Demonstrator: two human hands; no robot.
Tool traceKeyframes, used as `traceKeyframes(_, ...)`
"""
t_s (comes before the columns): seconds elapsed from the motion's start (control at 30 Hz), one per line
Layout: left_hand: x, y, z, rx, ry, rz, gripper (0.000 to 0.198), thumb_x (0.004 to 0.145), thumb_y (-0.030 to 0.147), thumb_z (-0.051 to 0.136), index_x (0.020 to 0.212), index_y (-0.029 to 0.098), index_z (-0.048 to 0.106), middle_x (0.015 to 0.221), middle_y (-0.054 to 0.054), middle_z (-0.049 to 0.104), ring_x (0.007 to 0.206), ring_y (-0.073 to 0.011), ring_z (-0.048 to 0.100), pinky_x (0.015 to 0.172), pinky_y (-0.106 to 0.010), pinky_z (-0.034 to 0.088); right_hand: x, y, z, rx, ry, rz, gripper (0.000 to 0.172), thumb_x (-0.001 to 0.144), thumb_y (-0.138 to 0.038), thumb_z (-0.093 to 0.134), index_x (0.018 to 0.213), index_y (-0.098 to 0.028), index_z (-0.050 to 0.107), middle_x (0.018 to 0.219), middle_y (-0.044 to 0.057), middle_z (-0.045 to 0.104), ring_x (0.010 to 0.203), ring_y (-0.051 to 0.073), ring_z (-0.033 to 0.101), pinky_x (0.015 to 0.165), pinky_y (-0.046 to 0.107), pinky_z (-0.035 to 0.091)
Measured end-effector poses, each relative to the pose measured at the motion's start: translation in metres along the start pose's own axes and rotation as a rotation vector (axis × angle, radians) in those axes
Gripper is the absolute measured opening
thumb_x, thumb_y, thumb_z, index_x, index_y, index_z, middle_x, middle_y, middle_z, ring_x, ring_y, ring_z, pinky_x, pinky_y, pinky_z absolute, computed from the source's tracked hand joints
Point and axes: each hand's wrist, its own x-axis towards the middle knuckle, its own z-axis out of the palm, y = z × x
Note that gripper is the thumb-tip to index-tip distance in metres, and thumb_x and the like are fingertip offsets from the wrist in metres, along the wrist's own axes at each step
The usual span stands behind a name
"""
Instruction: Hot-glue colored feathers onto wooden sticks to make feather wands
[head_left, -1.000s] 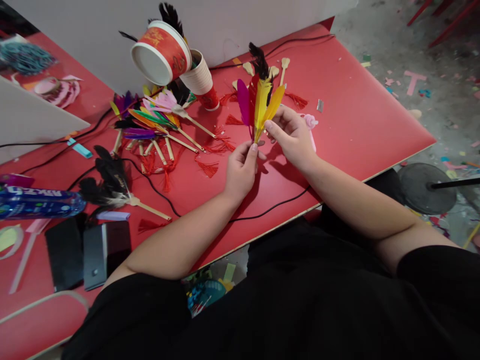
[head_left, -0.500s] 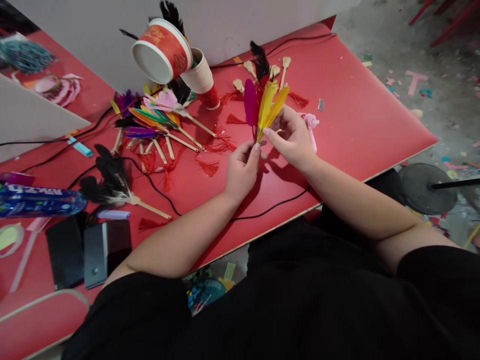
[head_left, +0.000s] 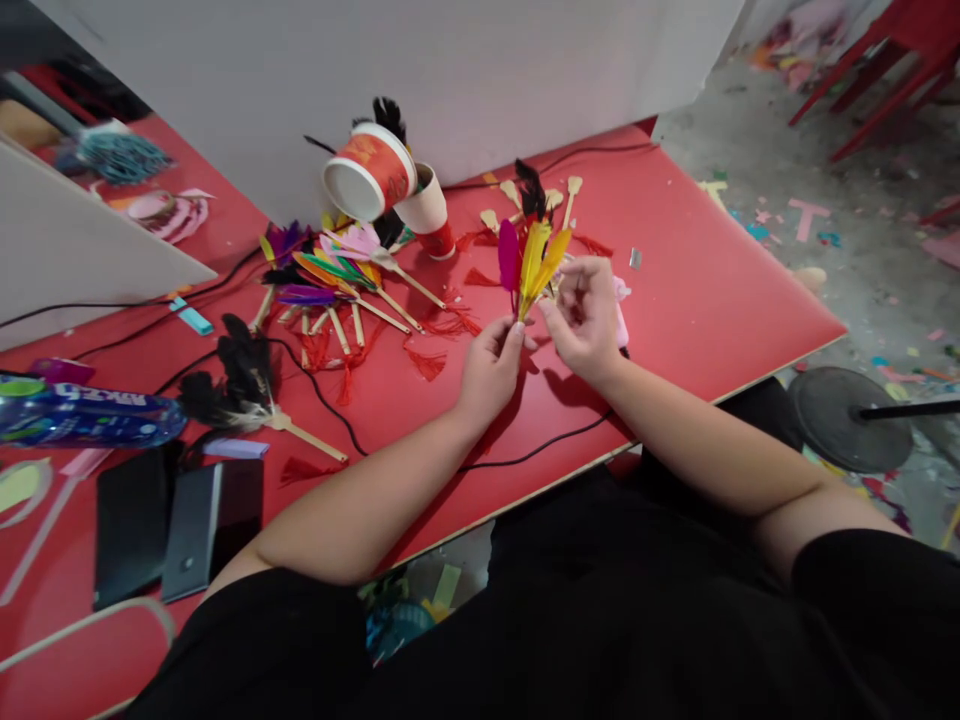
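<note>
My left hand point(head_left: 493, 365) is closed, thumb and fingers pinching the quill ends of a small bunch of feathers above the table. In the bunch are a magenta feather point(head_left: 508, 255) on the left and two yellow feathers point(head_left: 534, 256) fanned to the right. Beside the yellow ones, my right hand point(head_left: 587, 318) has curled fingers and its thumb set apart from them, with nothing visible between. A pink plastic object point(head_left: 621, 312) is partly hidden behind my right hand. Beyond the bunch lie wooden handles point(head_left: 574, 195) with a black feather point(head_left: 531, 188) and red tassels point(head_left: 480, 278).
Colourful feather fans point(head_left: 341, 270) with tassels are heaped on the red table point(head_left: 712, 270). Behind them stand paper cups point(head_left: 427, 212) and a tilted paper bowl point(head_left: 367, 175). A black feather fan point(head_left: 251, 390), a bottle point(head_left: 97, 412) and phones point(head_left: 191, 535) lie left. A black cable point(head_left: 525, 455) crosses the front.
My right thumb and fingers have come away from the yellow feather and moved slightly right. My left hand still pinches the bunch. The whole view has shifted, so the table sits lower.
</note>
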Motion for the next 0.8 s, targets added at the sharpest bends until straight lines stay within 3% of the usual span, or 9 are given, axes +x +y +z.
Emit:
traceKeyframes(0.1,0.0,0.0,0.0,0.022,-0.006,-0.003,0.032,0.116,0.049,0.08,0.099,0.021,0.078,0.077,0.002,0.072,0.068,-0.0137,0.063,0.064,-0.022,0.05,0.023,-0.033,0.002,0.047,-0.026,-0.106,0.024,0.112,-0.038,0.067,0.132,-0.033,0.056,0.086,-0.005,0.045,0.063,0.018,0.044,0.057,0.037,0.041)
traceKeyframes(0.17,-0.001,0.0,0.0,0.056,-0.02,0.001,0.03,0.115,0.043,0.078,0.094,0.02,0.077,0.079,0.0,0.074,0.068,-0.0134,0.062,0.066,-0.023,0.05,0.064,-0.053,0.004,-0.042,-0.237,-0.119,0.01,0.108,-0.027,0.067,0.118,-0.03,0.064,0.079,-0.005,0.049,0.066,0.019,0.051,0.068,0.04,0.051)
traceKeyframes(0.23,-0.003,0.001,-0.001,0.082,-0.032,-0.011,0.02,0.112,0.035,0.077,0.101,0.019,0.08,0.085,-0.002,0.078,0.07,-0.0135,0.065,0.069,-0.024,0.052,0.121,-0.064,0.014,-0.18,-0.473,-0.127,0.009,0.104,-0.019,0.072,0.107,-0.027,0.071,0.077,-0.003,0.058,0.071,0.02,0.059,0.079,0.042,0.059)
traceKeyframes(0.33,-0.005,0.005,-0.001,0.08,-0.047,-0.046,0.017,0.108,0.031,0.077,0.117,0.018,0.083,0.091,-0.003,0.082,0.073,-0.0146,0.071,0.074,-0.027,0.057,0.216,-0.054,0.041,-0.373,-0.539,-0.151,0.012,0.1,-0.015,0.08,0.099,-0.027,0.079,0.077,-0.002,0.066,0.08,0.02,0.066,0.089,0.041,0.064)
traceKeyframes(0.43,-0.006,0.007,-0.001,0.077,-0.038,-0.067,0.023,0.106,0.038,0.078,0.116,0.018,0.082,0.091,-0.003,0.081,0.071,-0.015,0.071,0.074,-0.029,0.061,0.282,-0.026,0.073,-0.566,-0.639,-0.114,0.02,0.097,-0.005,0.083,0.089,-0.023,0.083,0.076,-0.004,0.064,0.084,0.012,0.065,0.085,0.028,0.058)
traceKeyframes(0.5,-0.006,0.008,0.0,0.077,-0.036,-0.073,0.028,0.106,0.043,0.078,0.118,0.018,0.081,0.089,-0.003,0.08,0.069,-0.0162,0.072,0.074,-0.031,0.063,0.302,-0.007,0.092,-0.575,-0.718,-0.126,0.018,0.093,-0.001,0.086,0.094,-0.019,0.086,0.08,-0.008,0.064,0.082,0.006,0.058,0.079,0.024,0.05)
traceKeyframes(0.6,-0.007,0.007,0.0,0.098,-0.049,-0.059,0.031,0.107,0.046,0.077,0.12,0.018,0.08,0.088,-0.003,0.079,0.073,-0.019,0.077,0.077,-0.033,0.066,0.308,0.013,0.117,-0.543,-0.766,-0.121,0.02,0.085,-0.003,0.093,0.082,-0.016,0.078,0.078,-0.013,0.064,0.077,0.0,0.052,0.066,0.021,0.037)
traceKeyframes(0.73,-0.008,0.007,0.0,0.137,-0.057,-0.053,0.028,0.109,0.047,0.074,0.114,0.02,0.079,0.089,-0.004,0.08,0.078,-0.0205,0.08,0.079,-0.034,0.066,0.309,0.034,0.148,-0.485,-0.824,-0.076,0.047,0.084,-0.008,0.093,0.06,-0.017,0.054,0.058,-0.016,0.056,0.068,-0.007,0.056,0.055,0.016,0.027)
traceKeyframes(0.8,-0.007,0.006,0.0,0.14,-0.059,-0.056,0.026,0.109,0.046,0.074,0.111,0.021,0.079,0.09,-0.004,0.08,0.078,-0.0206,0.08,0.079,-0.033,0.066,0.312,0.045,0.159,-0.441,-0.807,-0.094,0.052,0.092,-0.014,0.084,0.054,-0.016,0.048,0.051,-0.014,0.054,0.063,-0.009,0.056,0.053,0.014,0.024)
